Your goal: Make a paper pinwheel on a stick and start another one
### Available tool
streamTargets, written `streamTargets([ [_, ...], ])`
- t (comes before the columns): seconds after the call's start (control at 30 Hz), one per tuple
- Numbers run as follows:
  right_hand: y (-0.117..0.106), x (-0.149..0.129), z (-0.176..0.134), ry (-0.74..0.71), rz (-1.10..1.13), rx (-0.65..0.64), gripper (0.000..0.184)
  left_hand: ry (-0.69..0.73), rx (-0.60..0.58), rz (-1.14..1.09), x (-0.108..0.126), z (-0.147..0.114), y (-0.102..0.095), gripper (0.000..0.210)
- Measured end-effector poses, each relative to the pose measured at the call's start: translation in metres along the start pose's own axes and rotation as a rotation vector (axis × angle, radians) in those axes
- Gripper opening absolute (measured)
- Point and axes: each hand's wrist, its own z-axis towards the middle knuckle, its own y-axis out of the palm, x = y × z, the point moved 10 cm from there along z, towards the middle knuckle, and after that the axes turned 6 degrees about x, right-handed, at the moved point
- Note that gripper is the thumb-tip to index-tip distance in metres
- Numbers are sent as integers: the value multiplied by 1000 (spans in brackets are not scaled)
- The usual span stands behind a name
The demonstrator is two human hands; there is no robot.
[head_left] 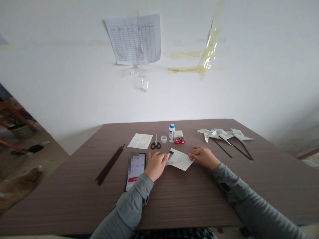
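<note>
A printed sheet of paper (pixel 181 160) is held between my two hands, slightly above or on the table; I cannot tell which. My left hand (pixel 156 165) pinches its left edge, near a dark printed patch. At the right corner, the fingers of my right hand (pixel 204 156) are closed on the same sheet. Just beyond the paper stand a white glue bottle (pixel 171 134) with a blue cap and a small red box (pixel 179 140) holding small metal pieces. Black-handled scissors (pixel 156 144) and a small clear cup (pixel 163 139) lie left of the bottle.
Several paper pinwheels (pixel 225 135) on dark sticks lie at the right. A stack of printed paper (pixel 140 141) is at the back left. Dark sticks (pixel 109 166) and a phone (pixel 136 171) lie at the left. The wall (pixel 164 103) borders the table (pixel 184 205) behind.
</note>
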Motion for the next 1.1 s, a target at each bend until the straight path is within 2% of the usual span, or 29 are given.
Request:
streamTargets([
  [0.07, 8, 2, -1, 3, 8, -64, 33, 0, -24, -14, 0, 0, 1, 54],
  [0.23, 17, 3, -1, -24, -53, -107, 12, 55, -22, -17, 1, -2, 2, 16],
  [0.4, 20, -1, -2, -93, -75, -94, 11, 107, -9, -9, 2, -4, 6, 21],
  [0.53, 24, -11, -3, -200, -43, -47, 20, 155, 27, 46, 6, -6, 7, 37],
  [0.67, 34, -33, -9, -347, -5, 16, 42, 162, 77, 137, 13, -7, 5, 42],
  [0.8, 50, -56, -19, -413, -25, -52, 60, 155, 56, 199, 19, -10, 7, 43],
  [0.9, 56, -68, -26, -388, -70, -125, 65, 171, 17, 213, 23, -13, 11, 49],
  [1.0, 53, -72, -28, -285, -97, -136, 68, 174, -5, 210, 24, -15, 15, 56],
  [1.1, 51, -79, -31, -262, -109, -142, 70, 160, -13, 207, 23, -16, 15, 60],
])
